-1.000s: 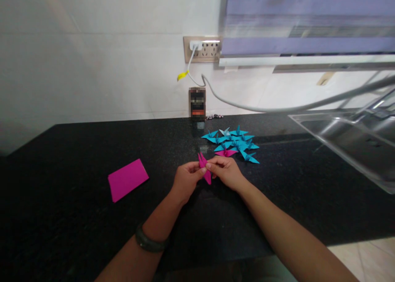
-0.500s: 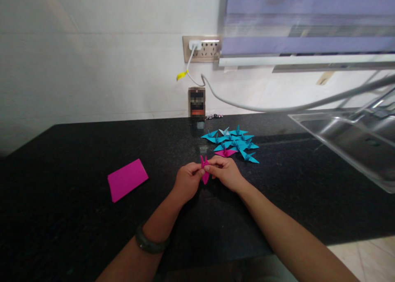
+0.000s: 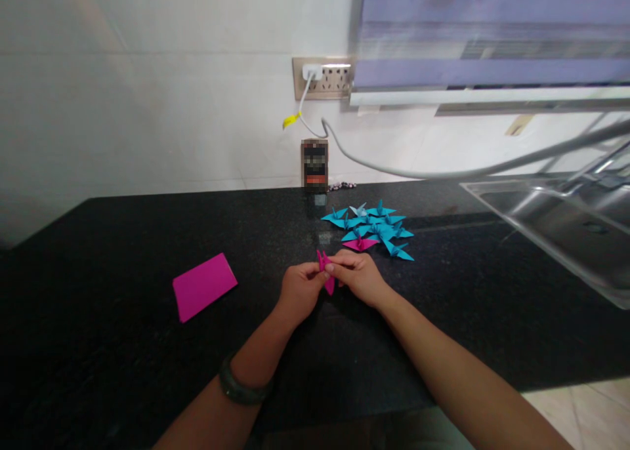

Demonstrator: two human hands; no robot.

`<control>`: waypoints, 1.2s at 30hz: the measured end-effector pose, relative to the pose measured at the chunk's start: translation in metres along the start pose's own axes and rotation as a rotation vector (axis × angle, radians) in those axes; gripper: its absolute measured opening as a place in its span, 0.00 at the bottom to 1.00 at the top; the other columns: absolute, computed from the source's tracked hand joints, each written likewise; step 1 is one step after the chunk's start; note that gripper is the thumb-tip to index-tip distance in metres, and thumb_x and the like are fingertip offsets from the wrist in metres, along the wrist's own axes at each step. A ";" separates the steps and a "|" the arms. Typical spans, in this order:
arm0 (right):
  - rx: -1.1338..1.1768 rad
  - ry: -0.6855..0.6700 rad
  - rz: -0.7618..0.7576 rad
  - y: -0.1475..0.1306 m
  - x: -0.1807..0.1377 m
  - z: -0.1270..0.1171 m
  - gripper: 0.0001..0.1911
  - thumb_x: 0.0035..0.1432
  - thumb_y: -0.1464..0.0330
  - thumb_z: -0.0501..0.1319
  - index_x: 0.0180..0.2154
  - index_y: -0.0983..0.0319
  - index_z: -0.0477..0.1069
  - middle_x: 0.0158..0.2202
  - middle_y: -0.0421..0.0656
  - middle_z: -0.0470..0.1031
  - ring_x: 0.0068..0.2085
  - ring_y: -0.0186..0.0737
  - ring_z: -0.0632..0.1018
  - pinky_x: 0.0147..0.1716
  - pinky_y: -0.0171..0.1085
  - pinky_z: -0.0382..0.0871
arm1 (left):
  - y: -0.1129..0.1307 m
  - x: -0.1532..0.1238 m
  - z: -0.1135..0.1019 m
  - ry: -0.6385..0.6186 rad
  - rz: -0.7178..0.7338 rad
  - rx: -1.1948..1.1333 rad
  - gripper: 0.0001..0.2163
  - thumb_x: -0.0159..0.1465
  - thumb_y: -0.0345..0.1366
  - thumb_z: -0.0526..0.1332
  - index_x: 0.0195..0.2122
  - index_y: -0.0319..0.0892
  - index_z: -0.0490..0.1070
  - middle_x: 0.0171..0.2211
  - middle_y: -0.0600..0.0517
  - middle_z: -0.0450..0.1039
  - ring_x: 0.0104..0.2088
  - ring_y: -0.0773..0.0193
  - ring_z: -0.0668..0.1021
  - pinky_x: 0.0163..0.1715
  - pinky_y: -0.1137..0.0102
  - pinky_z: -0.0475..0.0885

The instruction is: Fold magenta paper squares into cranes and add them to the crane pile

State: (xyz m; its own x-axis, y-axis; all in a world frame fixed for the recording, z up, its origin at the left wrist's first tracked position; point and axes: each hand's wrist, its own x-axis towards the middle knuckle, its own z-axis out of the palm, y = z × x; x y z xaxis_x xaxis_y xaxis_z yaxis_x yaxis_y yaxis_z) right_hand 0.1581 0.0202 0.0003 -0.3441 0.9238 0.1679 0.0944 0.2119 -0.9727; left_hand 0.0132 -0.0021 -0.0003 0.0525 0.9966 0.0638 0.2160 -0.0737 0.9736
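Between my two hands is a folded piece of pink origami paper point(image 3: 329, 285), with two narrow points sticking up and one pointing down. My left hand point(image 3: 301, 288) pinches it from the left with thumb and fingers. From the other side my right hand point(image 3: 361, 276) grips it, thumb laid across the front. My fingers cover the middle of the paper. Just beyond my right hand lies a pink paper crane point(image 3: 361, 244), beside a cluster of several blue paper cranes point(image 3: 377, 229). A paler crane point(image 3: 361, 210) sits at the back of the cluster.
A stack of pink paper point(image 3: 204, 287) lies to the left on the black countertop point(image 3: 123, 365). At the wall stands a phone-like object with a blurred screen point(image 3: 315, 164), with a beaded strand point(image 3: 342, 186) beside it. A grey cable point(image 3: 418, 174) runs toward the steel sink point(image 3: 536, 240) on the right.
The pink folded paper has tilted slightly, its upper points leaning left and its lower tip shifting right. Both hands keep their pinch with barely any movement.
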 end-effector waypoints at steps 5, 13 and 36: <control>0.022 -0.027 0.001 -0.002 0.000 -0.001 0.11 0.50 0.62 0.61 0.33 0.60 0.77 0.25 0.38 0.63 0.22 0.27 0.65 0.18 0.28 0.61 | 0.003 -0.001 -0.003 -0.029 -0.016 0.068 0.11 0.54 0.39 0.59 0.25 0.37 0.76 0.20 0.53 0.74 0.22 0.67 0.72 0.25 0.73 0.65; 0.106 -0.020 0.036 -0.006 -0.002 0.000 0.10 0.48 0.61 0.63 0.29 0.62 0.77 0.24 0.37 0.63 0.20 0.25 0.64 0.18 0.28 0.59 | 0.003 -0.001 -0.006 -0.079 0.028 0.138 0.11 0.55 0.38 0.58 0.23 0.38 0.75 0.20 0.54 0.73 0.22 0.68 0.71 0.25 0.74 0.63; 0.253 0.007 0.091 -0.007 -0.004 0.001 0.10 0.45 0.64 0.65 0.23 0.64 0.71 0.19 0.35 0.64 0.17 0.24 0.62 0.16 0.28 0.53 | 0.004 -0.001 -0.004 -0.240 0.035 -0.042 0.09 0.54 0.36 0.59 0.23 0.37 0.74 0.22 0.52 0.74 0.24 0.67 0.73 0.28 0.73 0.66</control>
State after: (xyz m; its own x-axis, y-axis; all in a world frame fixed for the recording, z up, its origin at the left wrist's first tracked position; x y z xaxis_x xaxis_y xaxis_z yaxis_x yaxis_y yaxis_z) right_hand 0.1578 0.0142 0.0066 -0.3379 0.9379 0.0786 -0.1123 0.0428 -0.9928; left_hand 0.0098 -0.0034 0.0047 0.2904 0.9557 0.0488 0.1698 -0.1016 0.9802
